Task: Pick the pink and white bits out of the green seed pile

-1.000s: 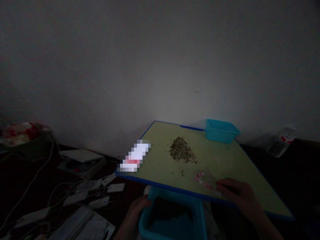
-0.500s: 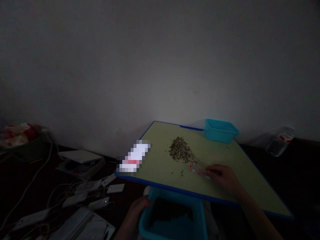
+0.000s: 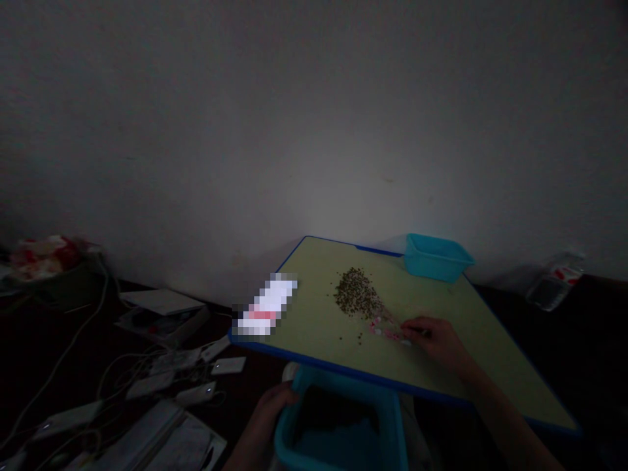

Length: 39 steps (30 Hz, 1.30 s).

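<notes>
A pile of small brown-and-pale grains point(image 3: 357, 292) lies on the pale yellow top of a small blue-edged table point(image 3: 304, 340). My right hand point(image 3: 432, 337) pinches a see-through, pink-flowered plastic piece point(image 3: 385, 327), whose far end touches the near right side of the pile. Whether it is a bag or a sheet I cannot make out. Below the table's front edge, my left hand point(image 3: 277, 399) grips the left rim of a blue plastic bin point(image 3: 400, 425). Something dark lies inside that bin, too dim to name.
A second blue bin point(image 3: 436, 258) stands at the table's back right corner. A bright, blurred-out phone-like rectangle point(image 3: 267, 307) lies at the left edge. Several white devices with cables point(image 3: 196, 394) cover the dark surface at left. A plastic bottle point(image 3: 554, 284) is at right.
The pink-flowered plastic piece has tilted slightly and shifted a little in my right hand's pinch, near the pile's edge. My left hand keeps its grip on the bin. The view has shifted slightly.
</notes>
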{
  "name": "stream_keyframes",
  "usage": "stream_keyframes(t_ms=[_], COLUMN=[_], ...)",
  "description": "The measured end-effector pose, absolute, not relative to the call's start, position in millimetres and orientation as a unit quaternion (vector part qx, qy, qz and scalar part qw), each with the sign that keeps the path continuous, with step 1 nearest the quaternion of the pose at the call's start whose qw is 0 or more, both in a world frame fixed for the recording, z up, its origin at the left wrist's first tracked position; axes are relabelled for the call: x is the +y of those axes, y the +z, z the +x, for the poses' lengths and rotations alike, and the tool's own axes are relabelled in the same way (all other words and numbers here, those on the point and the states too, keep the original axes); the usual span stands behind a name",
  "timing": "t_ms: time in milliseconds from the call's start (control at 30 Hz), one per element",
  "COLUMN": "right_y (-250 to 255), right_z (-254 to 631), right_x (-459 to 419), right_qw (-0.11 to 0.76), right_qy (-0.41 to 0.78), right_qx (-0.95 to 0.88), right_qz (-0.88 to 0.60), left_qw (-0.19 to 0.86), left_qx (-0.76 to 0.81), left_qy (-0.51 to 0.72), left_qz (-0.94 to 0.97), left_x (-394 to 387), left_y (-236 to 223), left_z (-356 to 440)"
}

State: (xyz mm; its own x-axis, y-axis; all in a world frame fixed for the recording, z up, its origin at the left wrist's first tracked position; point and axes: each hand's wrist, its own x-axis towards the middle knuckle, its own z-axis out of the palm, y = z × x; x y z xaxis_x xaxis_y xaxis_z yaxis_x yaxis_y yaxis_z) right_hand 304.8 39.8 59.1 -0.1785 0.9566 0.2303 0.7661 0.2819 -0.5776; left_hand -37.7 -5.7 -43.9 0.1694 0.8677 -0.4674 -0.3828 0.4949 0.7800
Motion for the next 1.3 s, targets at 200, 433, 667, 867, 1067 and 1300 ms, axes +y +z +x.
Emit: stream_keyframes(t_ms=[200,433,667,867,1067,1300], right_y=[60.9,59.9,59.1,62.4,62.0,62.8], right_z=[299.1,294.4,287.7,271.7,264.1,256.8], right_x=[34.4,25.9,35.6,52.7,62.9,49.1], right_qw=[0.277,0.279,0.279,0.279,0.297,0.301], right_qy=[0.171,0.170,0.158,0.139,0.105,0.142], right_qx=[-0.757,-0.761,-0.768,-0.773,-0.759,-0.776], right_qz=[-0.567,-0.561,-0.555,-0.552,-0.570,-0.535], left_qw=[0.723,0.715,0.716,0.724,0.707,0.716], left_qx=[0.472,0.485,0.486,0.472,0.494,0.483], left_qy=[0.437,0.434,0.432,0.437,0.442,0.449], left_qz=[0.252,0.255,0.254,0.248,0.247,0.229], left_x=[-4.6,-2.6,-5.1,-8.4,-6.4,-9.8], left_y=[-47.6,-50.4,-38.6,-30.2,-28.6,-22.6], left_z=[-38.8,-40.5,-37.6,-34.1,-37.9,-34.2])
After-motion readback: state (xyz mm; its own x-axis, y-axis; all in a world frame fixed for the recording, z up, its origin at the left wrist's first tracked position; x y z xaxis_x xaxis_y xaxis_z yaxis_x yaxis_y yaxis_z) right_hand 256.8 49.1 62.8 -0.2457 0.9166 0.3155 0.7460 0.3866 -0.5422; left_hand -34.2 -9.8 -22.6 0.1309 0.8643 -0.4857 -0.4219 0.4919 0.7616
